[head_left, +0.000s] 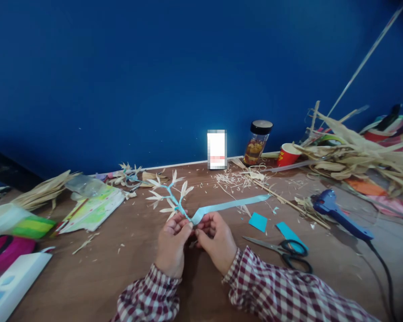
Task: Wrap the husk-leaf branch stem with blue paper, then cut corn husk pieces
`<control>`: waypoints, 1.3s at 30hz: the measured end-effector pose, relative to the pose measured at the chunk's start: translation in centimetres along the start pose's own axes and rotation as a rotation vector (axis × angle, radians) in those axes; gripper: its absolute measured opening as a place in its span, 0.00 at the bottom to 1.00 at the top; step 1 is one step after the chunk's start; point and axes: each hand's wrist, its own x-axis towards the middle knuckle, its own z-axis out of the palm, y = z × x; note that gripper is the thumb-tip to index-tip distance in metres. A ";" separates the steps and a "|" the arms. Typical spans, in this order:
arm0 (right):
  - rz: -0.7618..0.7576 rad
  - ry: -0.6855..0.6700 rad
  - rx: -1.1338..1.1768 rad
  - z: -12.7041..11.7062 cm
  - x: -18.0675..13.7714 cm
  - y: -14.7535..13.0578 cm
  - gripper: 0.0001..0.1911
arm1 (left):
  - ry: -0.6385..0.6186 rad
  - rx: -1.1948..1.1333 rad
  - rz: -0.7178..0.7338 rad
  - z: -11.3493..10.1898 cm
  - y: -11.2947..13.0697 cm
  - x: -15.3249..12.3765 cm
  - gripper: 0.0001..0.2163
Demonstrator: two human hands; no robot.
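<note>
Where bare table [97, 277] spreads toward its near edge, left hand [172, 241] pinches the sprig [169, 197], right hand [216, 239] the tape [228, 205]

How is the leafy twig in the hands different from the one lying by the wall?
The held twig is pinched by the left hand, its trailing blue strip by the right hand; the far twig lies untouched, no strip showing. Both have pale leaves on blue stems.
</note>
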 end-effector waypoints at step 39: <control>0.650 -0.526 0.713 -2.1 0.7 -3.0 0.11 | -0.418 -0.142 -0.039 -1.2 0.9 -0.3 0.22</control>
